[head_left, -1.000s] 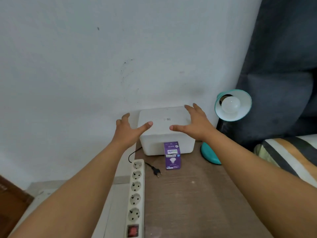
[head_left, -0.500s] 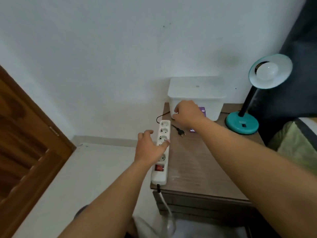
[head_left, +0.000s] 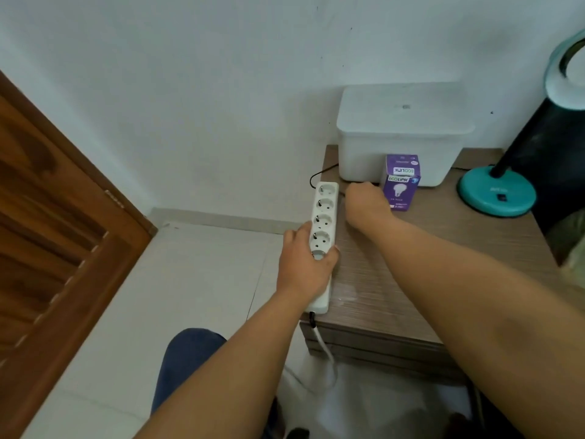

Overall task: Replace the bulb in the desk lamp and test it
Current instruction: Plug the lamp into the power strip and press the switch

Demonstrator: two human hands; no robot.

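Observation:
A white power strip [head_left: 323, 217] lies along the left edge of the wooden bedside table [head_left: 427, 264]. My left hand [head_left: 305, 264] is clamped over its near end. My right hand [head_left: 367, 202] is closed just right of the strip's far sockets, where the lamp's black plug lay; the plug is hidden under the fingers. A black cord [head_left: 319, 174] loops behind the strip. The purple bulb box [head_left: 401, 182] stands upright right of that hand. The teal lamp base [head_left: 497, 193] sits at the right, its shade [head_left: 566, 71] cut by the frame edge.
A white lidded box [head_left: 402, 131] stands against the wall behind the bulb box. A brown wooden door [head_left: 53, 232] fills the left. The strip's white cable [head_left: 326, 353] hangs down the table front to the pale floor. A blue-trousered knee [head_left: 186, 359] shows below.
Both hands came off the white box. My left hand dropped onto the power strip and now grips it. My right hand moved to the plug spot and closed. The view swung left and down.

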